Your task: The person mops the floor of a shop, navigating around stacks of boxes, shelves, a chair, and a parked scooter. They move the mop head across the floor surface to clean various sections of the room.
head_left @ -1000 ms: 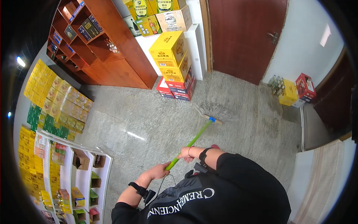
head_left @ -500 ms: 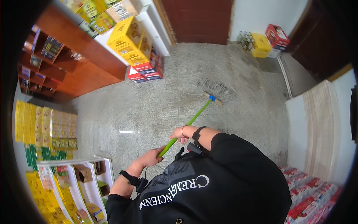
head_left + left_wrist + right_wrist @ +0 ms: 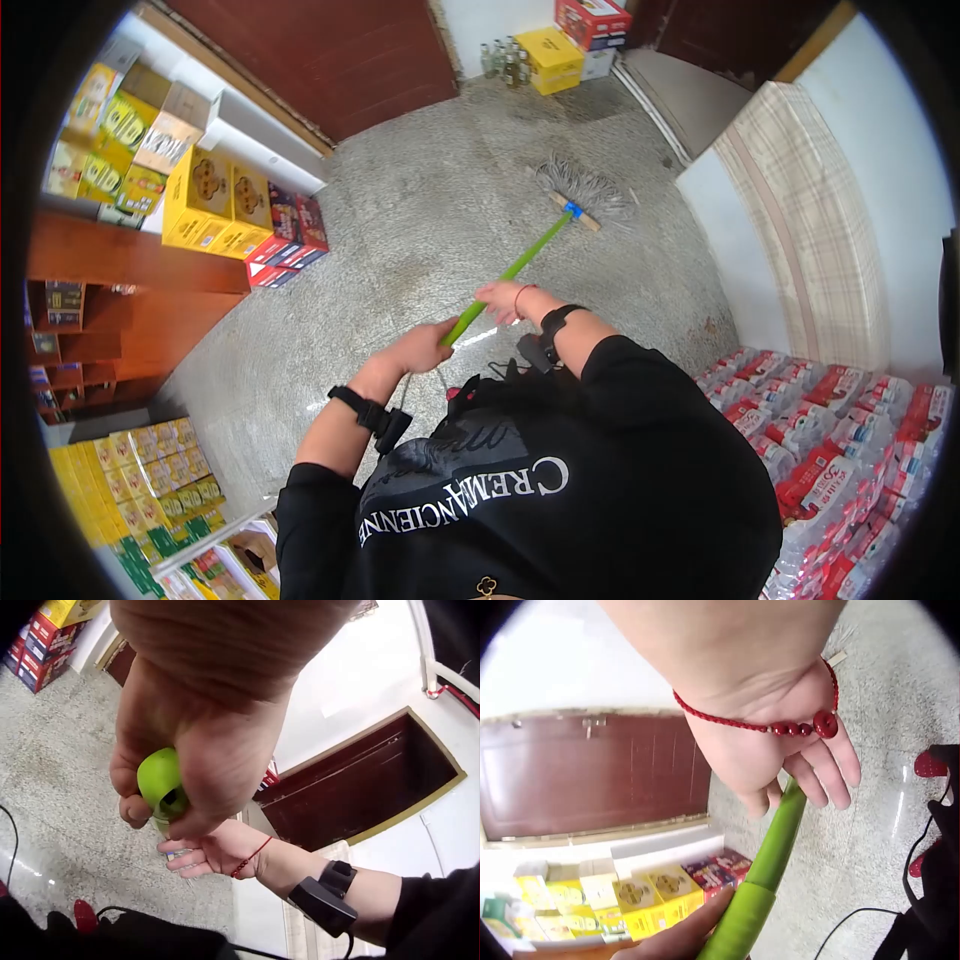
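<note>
Mop (image 3: pixel 537 247) slants from the left hand (image 3: pixel 418 348), closed round its upper end, through the right hand's (image 3: pixel 504 300) looser pinch to floor (image 3: pixel 390 235) beyond, a stroke seemingly in hand, the next calling for steady guidance.

Both bare forearms are stretched forward from the torso, with the left forearm (image 3: pixel 335 430) angled inward from the lower left and the right forearm (image 3: pixel 588 345) brought across from the right. The left hand (image 3: pixel 418 349) is held low and nearer the body, its fingers curled in a closed grip. The right hand (image 3: pixel 507 300) is placed farther forward, its thumb bent inward and its outer fingers (image 3: pixel 830 776) loosely extended, slightly spread.
</note>
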`<state>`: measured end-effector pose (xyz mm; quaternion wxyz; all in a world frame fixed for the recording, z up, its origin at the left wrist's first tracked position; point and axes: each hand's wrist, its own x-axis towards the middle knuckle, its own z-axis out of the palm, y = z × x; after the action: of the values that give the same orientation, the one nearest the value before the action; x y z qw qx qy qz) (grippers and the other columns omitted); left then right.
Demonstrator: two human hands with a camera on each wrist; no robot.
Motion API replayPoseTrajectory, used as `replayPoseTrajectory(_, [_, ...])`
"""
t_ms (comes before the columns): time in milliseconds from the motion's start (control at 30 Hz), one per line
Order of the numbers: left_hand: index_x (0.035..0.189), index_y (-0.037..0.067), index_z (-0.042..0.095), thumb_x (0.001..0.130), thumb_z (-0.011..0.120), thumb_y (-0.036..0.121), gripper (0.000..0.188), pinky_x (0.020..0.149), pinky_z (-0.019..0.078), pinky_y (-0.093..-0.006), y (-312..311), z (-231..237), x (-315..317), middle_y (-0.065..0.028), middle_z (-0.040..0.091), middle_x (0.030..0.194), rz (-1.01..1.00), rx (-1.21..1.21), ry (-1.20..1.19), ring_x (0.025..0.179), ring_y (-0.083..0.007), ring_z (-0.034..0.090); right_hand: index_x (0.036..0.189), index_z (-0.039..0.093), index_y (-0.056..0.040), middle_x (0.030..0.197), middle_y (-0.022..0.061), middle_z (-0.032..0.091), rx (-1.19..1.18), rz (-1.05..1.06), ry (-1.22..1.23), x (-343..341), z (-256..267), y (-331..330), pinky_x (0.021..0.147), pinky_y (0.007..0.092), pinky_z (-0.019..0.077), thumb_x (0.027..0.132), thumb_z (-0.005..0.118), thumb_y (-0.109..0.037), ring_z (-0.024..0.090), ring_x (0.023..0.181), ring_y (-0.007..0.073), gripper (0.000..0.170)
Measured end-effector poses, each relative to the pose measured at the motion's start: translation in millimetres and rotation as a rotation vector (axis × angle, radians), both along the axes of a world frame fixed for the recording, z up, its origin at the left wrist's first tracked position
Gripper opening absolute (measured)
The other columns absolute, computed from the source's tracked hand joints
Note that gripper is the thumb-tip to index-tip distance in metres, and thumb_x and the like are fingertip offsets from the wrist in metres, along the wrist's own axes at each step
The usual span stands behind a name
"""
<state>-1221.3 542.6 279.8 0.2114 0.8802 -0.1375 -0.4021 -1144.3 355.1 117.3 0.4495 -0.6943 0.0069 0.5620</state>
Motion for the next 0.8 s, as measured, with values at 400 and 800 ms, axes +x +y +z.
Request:
replayPoseTrajectory(400, [0.121, 0.004, 0.045, 0.076, 0.054, 0.02, 0.048, 0.079, 0.0442, -0.041, -176.1, -13.6, 87.5, -0.0225, 0.06, 0.098, -0.136, -0.044, -0.043, 0.091, -0.0363, 0.057, 0.118, 0.051, -0.0192, 0.093, 0.009, 0.059, 0.194, -0.874, 0.047, 22.4, 16.3, -155.8, 0.055, 0.0304, 0.0482, 0.088, 0.049, -0.029, 0.062, 0.068, 0.0212, 0.032])
replayPoseTrajectory(800, [0.134, 0.009, 0.036, 0.077, 0.055, 0.018, 0.061, 0.081, 0.0444, -0.0341, -60.5, -15.5, 8.9, -0.0202, 0.06, 0.102, -0.089, -0.056, 0.01, 0.093, -0.0288, 0.059, 0.125, 0.046, -0.0216, 0.102, 0.0107, 0.059, -0.007, -0.495, -0.026, -42.1, 2.8, -66.7, 0.061, 0.0361, 0.0494, 0.087, 0.048, -0.035, 0.062, 0.072, 0.0222, 0.04])
